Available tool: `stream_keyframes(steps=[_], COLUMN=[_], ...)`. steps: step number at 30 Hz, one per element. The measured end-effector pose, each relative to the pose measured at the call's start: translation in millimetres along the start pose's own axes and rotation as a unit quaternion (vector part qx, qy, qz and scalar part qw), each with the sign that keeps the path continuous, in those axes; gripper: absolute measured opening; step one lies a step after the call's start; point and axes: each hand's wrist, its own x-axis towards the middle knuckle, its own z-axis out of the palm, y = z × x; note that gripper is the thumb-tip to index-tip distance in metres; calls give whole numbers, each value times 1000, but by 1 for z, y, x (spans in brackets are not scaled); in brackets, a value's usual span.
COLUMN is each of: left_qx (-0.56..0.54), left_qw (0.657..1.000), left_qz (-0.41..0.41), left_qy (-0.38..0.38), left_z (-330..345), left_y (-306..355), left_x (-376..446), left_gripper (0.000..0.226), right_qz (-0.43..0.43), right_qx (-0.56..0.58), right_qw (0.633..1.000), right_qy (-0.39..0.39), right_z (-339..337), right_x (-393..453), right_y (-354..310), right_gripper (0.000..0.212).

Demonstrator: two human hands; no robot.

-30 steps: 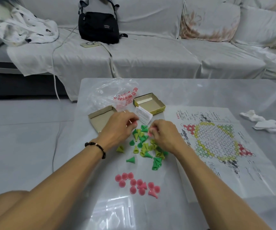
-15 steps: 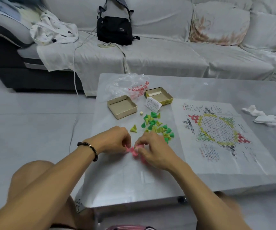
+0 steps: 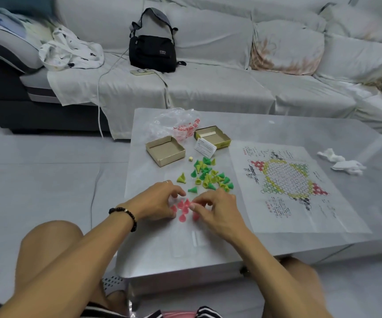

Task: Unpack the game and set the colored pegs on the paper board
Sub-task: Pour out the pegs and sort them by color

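My left hand [image 3: 156,200] and right hand [image 3: 217,208] meet over the pink pegs [image 3: 182,210] at the near middle of the table [image 3: 277,125]. Fingers of both hands curl down among these pegs; whether either actually pinches one I cannot tell. The green and yellow pegs [image 3: 208,175] lie in a loose heap at 12 o'clock from my hands. The paper board [image 3: 286,180] lies flat at 2 o'clock, bare of pegs. Two open box halves [image 3: 164,150], a die [image 3: 190,159], a leaflet [image 3: 205,147] and a plastic bag [image 3: 174,125] sit at 12 o'clock beyond the heap.
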Motion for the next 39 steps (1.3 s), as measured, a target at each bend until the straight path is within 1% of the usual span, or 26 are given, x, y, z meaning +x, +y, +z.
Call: stream_keyframes(steps=[2,3,6,10,12,16,19,22,25,27,29,32,35,39], left_qx=[-1,2,0,1,-1,-6,-11,-7,26,38,45,74,98,85], left_qw=[1000,1000,1000,1000,1000,1000,1000,1000,994,987,984,984,986,991], left_qz=[9,13,21,18,17,7,-1,-9,-7,-15,-20,-13,1,24], left_qy=[-4,-8,-11,-13,-18,-28,-27,11,105,155,173,162,131,104], left_z=[1,2,5,5,4,3,-1,-11,-16,-16,-14,-9,-9,-11], left_y=[4,6,10,10,10,9,7,3,0,-3,-4,-4,-6,-11], left_x=[2,3,4,4,5,8,11,15,24,36,50,67,78,81], left_gripper=[50,49,48,50,50,56,55,49,38,38,43,50,49,49], right_qz=[-10,-17,-31,0,12,19,25,41,51,51,48,50,53,51], right_qx=[-15,-21,-25,-5,-22,-73,-52,-28,-30,-46,-75,-128,-195,-207], right_qw=[1000,1000,999,1000,999,996,998,999,998,997,996,990,976,973], right_qy=[-5,-2,19,-5,-19,-45,-20,5,18,22,16,-27,-78,-86], right_z=[1,1,3,8,11,12,4,-9,-15,-14,-10,0,9,16], right_x=[-7,-10,-18,-27,-30,-28,-21,-7,17,40,65,94,108,108], right_y=[2,2,0,-3,-4,-2,-2,2,11,17,19,14,11,16], right_gripper=[17,14,12,12,13,22,26,21,18,18,21,25,24,23])
